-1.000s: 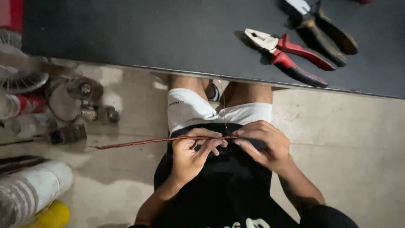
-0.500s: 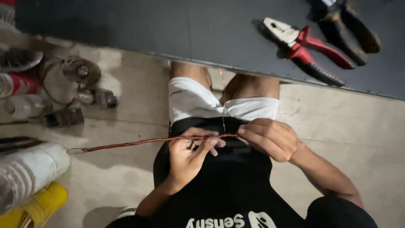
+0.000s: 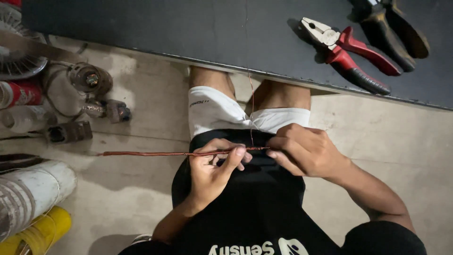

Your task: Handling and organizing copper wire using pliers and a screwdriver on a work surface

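A thin reddish-brown copper rod or wire bundle (image 3: pixel 155 153) lies level across my lap, its free end sticking out to the left over the floor. My left hand (image 3: pixel 212 167) pinches it from below with thumb and fingers. My right hand (image 3: pixel 304 151) closes over its right end. A fine copper strand (image 3: pixel 250 94) runs up from between my hands toward the dark tabletop (image 3: pixel 188 28).
Red-handled pliers (image 3: pixel 347 52) and a dark-handled tool (image 3: pixel 394 28) lie on the tabletop at the upper right. On the floor to the left are motor parts (image 3: pixel 89 80), a red can (image 3: pixel 19 92), a white container (image 3: pixel 28 189) and a yellow one (image 3: pixel 40 231).
The rod has slid left through my hands and its left end now reaches farther out. My hands stay together on my lap; the view has shifted slightly.
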